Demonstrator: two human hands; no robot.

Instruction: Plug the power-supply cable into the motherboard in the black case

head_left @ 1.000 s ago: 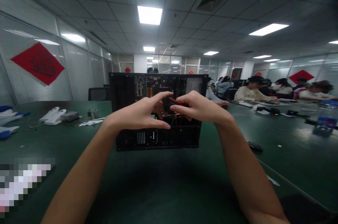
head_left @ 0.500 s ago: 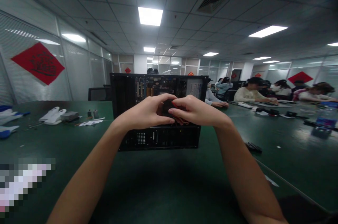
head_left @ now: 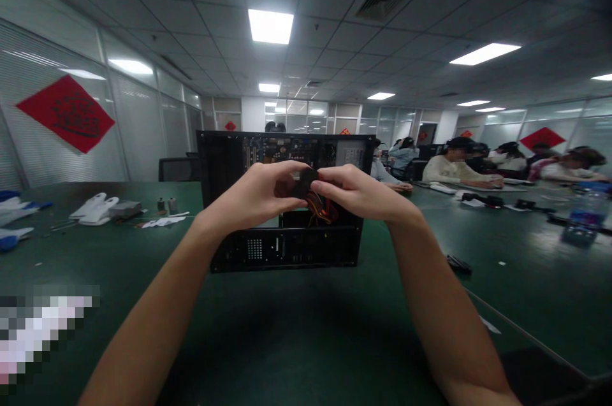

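Observation:
An open black computer case (head_left: 287,253) stands upright on the green table in front of me, with its inside facing me. In front of it, my left hand (head_left: 255,192) curls its thumb and fingers around a small dark piece (head_left: 305,181) whose kind I cannot make out. My right hand (head_left: 356,192) pinches the same piece from the other side, thumb against it. A bundle of red, orange and dark cables (head_left: 324,207) hangs just below, between the hands. Behind them the motherboard (head_left: 282,150) shows partly; my hands cover its lower part.
On the green table (head_left: 296,336), a white object (head_left: 93,208) and a grey box (head_left: 125,210) lie at left. A water bottle (head_left: 586,211) and a small black object (head_left: 459,264) are at right. Several people sit along the far right side.
Both hands have shifted slightly; the fingertips have drawn a little apart, so more of the dark piece and the coloured cables shows. The case stays in place.

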